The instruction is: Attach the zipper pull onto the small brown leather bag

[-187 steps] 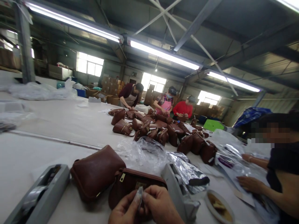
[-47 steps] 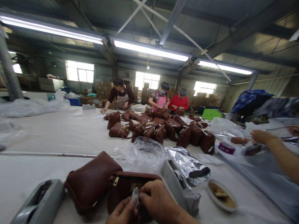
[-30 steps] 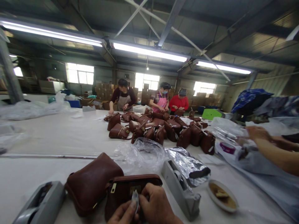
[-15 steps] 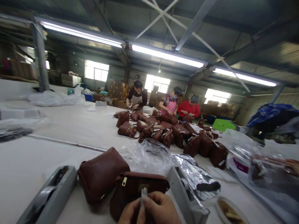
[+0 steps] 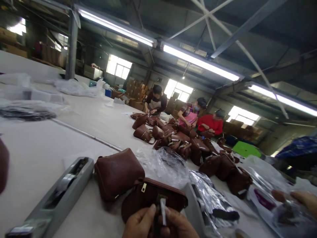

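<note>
At the bottom edge my left hand (image 5: 138, 224) and my right hand (image 5: 179, 226) meet and pinch a small pale strip (image 5: 162, 215) upright between their fingertips. The strip stands just in front of the metal clasp of a brown leather bag (image 5: 151, 200) lying on the white table (image 5: 37, 145). A second brown bag (image 5: 117, 172) lies against it on the left. Only the fingers and knuckles of both hands show.
A grey tape dispenser (image 5: 56, 195) lies at the left, another (image 5: 195, 211) at the right beside crumpled silver foil (image 5: 210, 198) and clear plastic (image 5: 164, 163). A heap of brown bags (image 5: 188, 147) fills mid-table. Three people (image 5: 155, 102) work at the far end; another person's hand (image 5: 304, 200) enters right.
The view has swung left and tilted, so the table slopes. My hands still pinch the strip by the bag's clasp. The neighbour's arms have drawn back to the right edge.
</note>
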{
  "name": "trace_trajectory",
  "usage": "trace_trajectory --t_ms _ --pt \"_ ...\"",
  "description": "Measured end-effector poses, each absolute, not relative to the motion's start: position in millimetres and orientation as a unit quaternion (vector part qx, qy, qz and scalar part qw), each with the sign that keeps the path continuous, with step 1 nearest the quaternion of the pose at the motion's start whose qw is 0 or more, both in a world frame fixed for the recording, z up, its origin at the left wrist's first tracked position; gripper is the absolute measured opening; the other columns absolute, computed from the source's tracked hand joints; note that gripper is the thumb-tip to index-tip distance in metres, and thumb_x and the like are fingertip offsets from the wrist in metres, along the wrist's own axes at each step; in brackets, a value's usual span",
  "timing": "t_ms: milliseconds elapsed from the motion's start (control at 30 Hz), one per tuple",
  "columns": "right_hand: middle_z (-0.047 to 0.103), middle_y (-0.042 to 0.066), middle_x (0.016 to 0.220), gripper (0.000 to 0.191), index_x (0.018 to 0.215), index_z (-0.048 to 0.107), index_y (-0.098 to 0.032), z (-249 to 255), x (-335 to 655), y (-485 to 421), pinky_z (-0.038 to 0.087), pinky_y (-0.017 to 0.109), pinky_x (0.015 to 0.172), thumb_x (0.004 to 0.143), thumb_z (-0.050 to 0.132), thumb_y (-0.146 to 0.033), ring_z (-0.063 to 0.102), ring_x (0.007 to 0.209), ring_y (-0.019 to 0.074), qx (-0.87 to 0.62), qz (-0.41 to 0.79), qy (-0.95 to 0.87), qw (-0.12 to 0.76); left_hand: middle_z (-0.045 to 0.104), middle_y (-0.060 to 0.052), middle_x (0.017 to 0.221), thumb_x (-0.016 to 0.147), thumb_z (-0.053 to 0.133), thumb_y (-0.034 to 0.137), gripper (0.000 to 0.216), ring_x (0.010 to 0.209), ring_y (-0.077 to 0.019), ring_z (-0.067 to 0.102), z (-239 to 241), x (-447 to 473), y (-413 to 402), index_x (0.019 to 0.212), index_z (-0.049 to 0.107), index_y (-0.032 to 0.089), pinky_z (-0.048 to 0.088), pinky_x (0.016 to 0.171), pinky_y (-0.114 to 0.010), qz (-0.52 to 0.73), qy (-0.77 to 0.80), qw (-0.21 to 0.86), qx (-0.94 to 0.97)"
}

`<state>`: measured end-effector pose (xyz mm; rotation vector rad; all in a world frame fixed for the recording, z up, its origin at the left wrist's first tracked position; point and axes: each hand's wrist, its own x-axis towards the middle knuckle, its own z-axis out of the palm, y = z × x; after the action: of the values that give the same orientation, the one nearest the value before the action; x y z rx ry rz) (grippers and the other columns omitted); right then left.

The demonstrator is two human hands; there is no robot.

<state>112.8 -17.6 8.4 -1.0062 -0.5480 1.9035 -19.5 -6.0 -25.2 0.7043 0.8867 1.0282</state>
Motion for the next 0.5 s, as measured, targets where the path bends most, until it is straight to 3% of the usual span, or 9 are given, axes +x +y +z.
trace_trajectory --t_ms 67,200,500 --pt "0.059 0.0 0.059 0.045 0.076 0.069 -0.01 11.3 113.2 -18.4 0.032 0.015 0.046 0.059 0.089 -0.047 0.05 0.045 0.0047 -0.419 0.757 -0.242 0.438 0.053 0.001 0.044 0.058 0.072 0.073 0.062 0.04 -0.0091 0.044 -19.6 -17.0 -5.3 0.068 0.071 0.013 0.035 0.041 -0.022 0.469 0.402 0.724 0.306" --pt "0.056 -0.001 0.053 0.043 0.076 0.067 -0.009 12.1 114.0 -20.4 0.03 0.015 0.044 0.068 0.082 -0.049 0.048 0.044 0.005 -0.414 0.752 -0.263 0.441 0.071 -0.009 0.063 0.059 0.074 0.063 0.053 0.062 -0.0194 0.062 -13.3 -16.9 -4.1 0.072 0.073 0.012 0.048 0.057 -0.028 0.463 0.472 0.666 0.346" --pt "0.055 -0.001 0.047 0.05 0.063 0.059 -0.013 -0.7 121.2 -14.7 0.032 0.017 0.039 0.057 0.085 -0.055 0.048 0.039 0.0074 -0.484 0.679 -0.304 0.461 0.071 -0.007 0.062 0.065 0.064 0.053 0.04 0.062 -0.0216 0.063 -7.9 -20.8 -2.8 0.067 0.073 0.013 0.047 0.058 -0.029 0.466 0.507 0.604 0.401"
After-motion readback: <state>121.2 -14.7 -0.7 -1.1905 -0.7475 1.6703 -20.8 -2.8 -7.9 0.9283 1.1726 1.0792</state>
